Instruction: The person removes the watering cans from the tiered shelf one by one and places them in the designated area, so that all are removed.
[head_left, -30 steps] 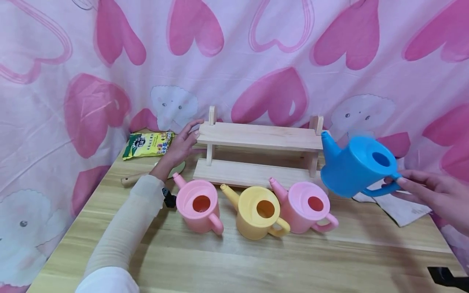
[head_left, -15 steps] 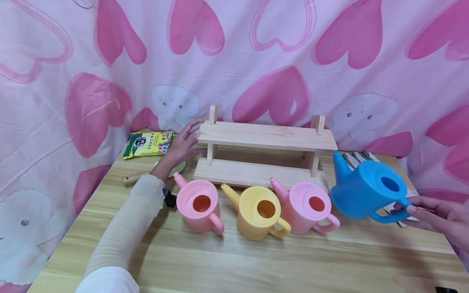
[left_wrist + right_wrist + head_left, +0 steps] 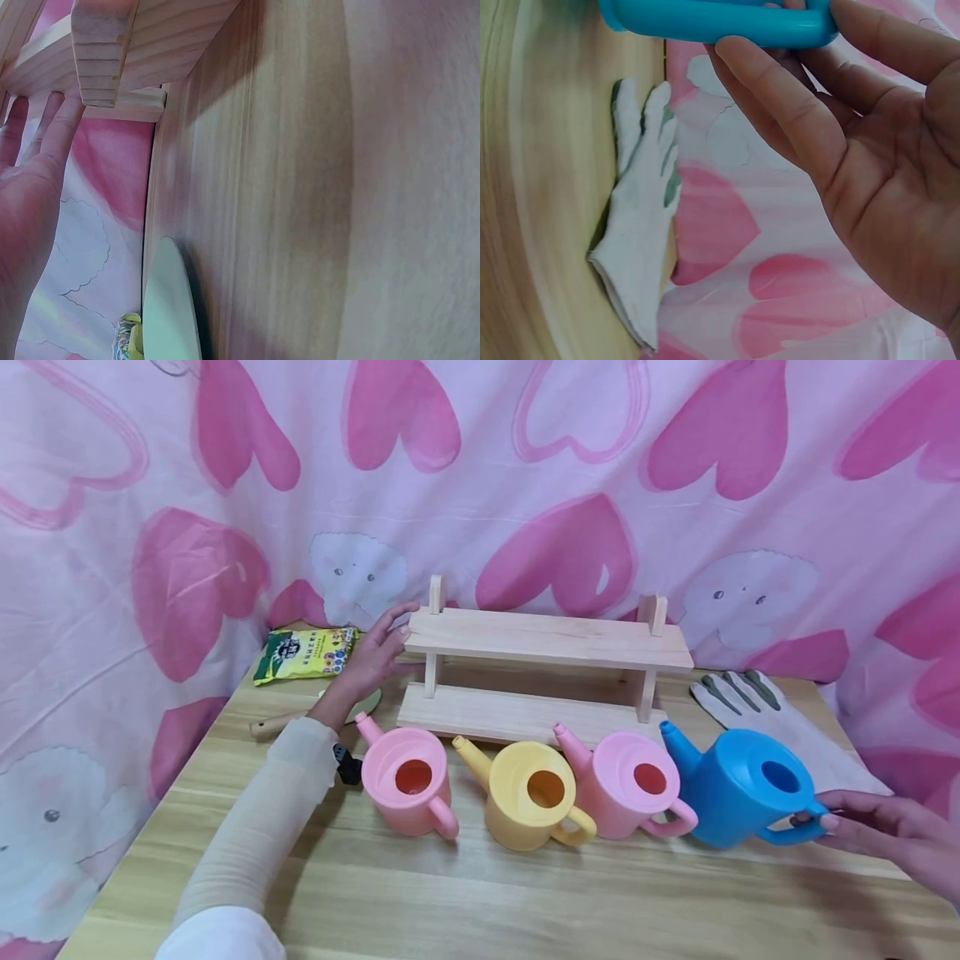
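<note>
My right hand holds the handle of a blue watering can between thumb and fingers, at the right of the head view. That can is at the table, beside a pink watering can. Further left stand a yellow watering can and another pink watering can, all with spouts turned to the back left. My left hand rests its extended fingers against the left end of a two-tier wooden shelf. In the left wrist view, the fingertips touch the wood. Both tiers are bare.
A white glove with green parts lies behind the blue can. At the back left lies a yellow-green packet. A wooden-handled tool with a pale green round end lies partly under the left forearm. A heart-patterned curtain hangs behind the table.
My right hand has lowered the blue watering can from the air to the table beside the pink one, uncovering the glove. My left hand stays at the shelf's end.
</note>
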